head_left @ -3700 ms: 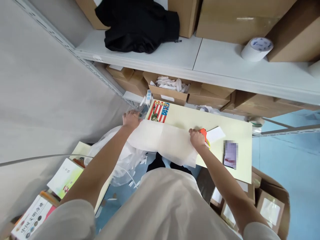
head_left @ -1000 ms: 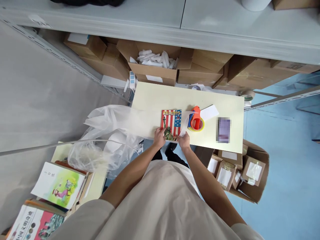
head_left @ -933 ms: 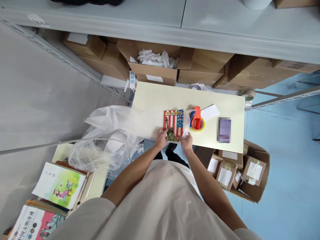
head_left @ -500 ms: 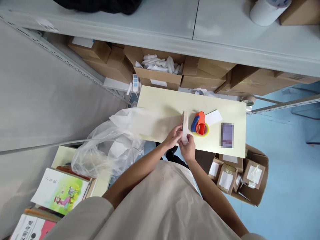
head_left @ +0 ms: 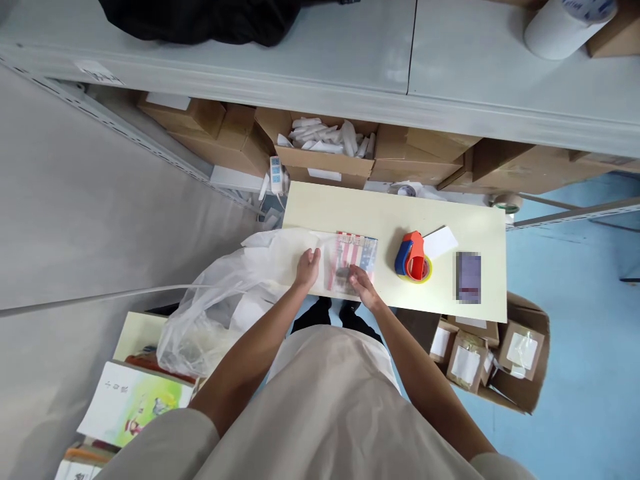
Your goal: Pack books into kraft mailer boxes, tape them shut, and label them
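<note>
A thin book [head_left: 366,252] with a red, white and blue striped cover lies on the cream table [head_left: 325,200]. Hazy translucent plastic sheet [head_left: 280,247] reaches in from the left over the book's left side. My left hand [head_left: 308,269] is closed on this sheet, left of the book, though its fingertips are hard to make out. On the lower middle of the cover, the bent fingers of my right hand [head_left: 363,285] grip the book. To the right stands an orange and blue tape dispenser [head_left: 413,256]. A white card [head_left: 441,241] lies beside the dispenser.
A blurred purple item [head_left: 469,277] lies at the table's right. Below sits an open carton [head_left: 537,360] of small labelled boxes. Cartons [head_left: 320,160] fill the shelf behind, near a power strip [head_left: 276,175]. More books [head_left: 133,403] are stacked at lower left.
The book went from upright between both hands to flat on the table. My left hand moved left onto the plastic sheet, which now covers part of the book. My right hand shifted onto the cover.
</note>
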A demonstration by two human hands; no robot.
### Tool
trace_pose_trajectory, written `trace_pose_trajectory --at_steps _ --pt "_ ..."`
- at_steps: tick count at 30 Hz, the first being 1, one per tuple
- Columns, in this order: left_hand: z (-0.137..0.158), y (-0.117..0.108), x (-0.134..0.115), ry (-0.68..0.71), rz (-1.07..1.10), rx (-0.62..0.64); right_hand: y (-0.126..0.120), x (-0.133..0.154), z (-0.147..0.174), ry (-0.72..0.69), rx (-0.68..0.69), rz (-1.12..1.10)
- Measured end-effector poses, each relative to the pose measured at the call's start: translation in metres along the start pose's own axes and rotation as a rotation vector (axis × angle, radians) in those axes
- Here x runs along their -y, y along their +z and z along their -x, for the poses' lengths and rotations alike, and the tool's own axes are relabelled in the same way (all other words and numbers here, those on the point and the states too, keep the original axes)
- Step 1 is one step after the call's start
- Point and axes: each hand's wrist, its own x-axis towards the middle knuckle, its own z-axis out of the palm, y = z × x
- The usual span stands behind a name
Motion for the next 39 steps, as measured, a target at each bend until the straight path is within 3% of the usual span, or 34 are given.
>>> trace_pose_trajectory --at_steps 2,4,7,10,12,14,16,18,22,25,28,33,36,39 --pt "0.008 0.007 0.001 0.266 -0.169 -0.049 0.002 0.000 0.000 -0.052 -0.027 0.040" --pt "0.015 0.021 0.003 0.389 -0.289 0.038 0.002 0.001 0.004 -0.092 -0.055 0.088" --pt "0.016 0.040 0.009 0.232 -0.335 0.154 0.000 -0.001 0.011 -0.064 -0.297 0.186" --pt "0.010 0.046 0.019 0.123 -0.293 0.206 -0.002 -0.004 0.016 0.112 -0.553 0.177" --pt "0.006 0.044 0.024 0.099 -0.267 0.211 -0.006 -0.003 0.016 0.228 -0.539 0.045" --pt "0.004 0.043 0.028 0.052 -0.214 0.209 -0.013 0.000 0.015 0.281 -0.424 -0.129" --pt "0.006 0.050 0.028 0.009 -0.145 0.220 -0.026 0.007 0.017 0.277 -0.325 -0.267" --pt "0.012 0.065 0.025 -0.012 -0.078 0.259 -0.045 0.015 0.025 0.235 -0.315 -0.336" --pt "0.026 0.110 0.006 0.009 0.039 0.397 -0.079 0.036 0.047 0.154 -0.335 -0.307" --pt "0.030 0.124 -0.012 0.028 0.088 0.430 -0.080 0.053 0.052 0.132 -0.329 -0.129" --pt "0.026 0.103 -0.021 0.008 0.161 0.408 -0.054 0.063 0.041 0.107 -0.302 0.000" --pt "0.019 0.037 -0.015 -0.052 0.489 0.447 0.024 0.062 0.009 -0.005 -0.288 0.213" --pt "0.008 0.019 -0.004 -0.057 0.407 0.345 0.054 0.054 -0.003 -0.053 -0.231 0.305" --pt "-0.008 0.015 0.008 -0.042 0.184 0.222 0.052 0.041 0.000 -0.066 -0.190 0.325"
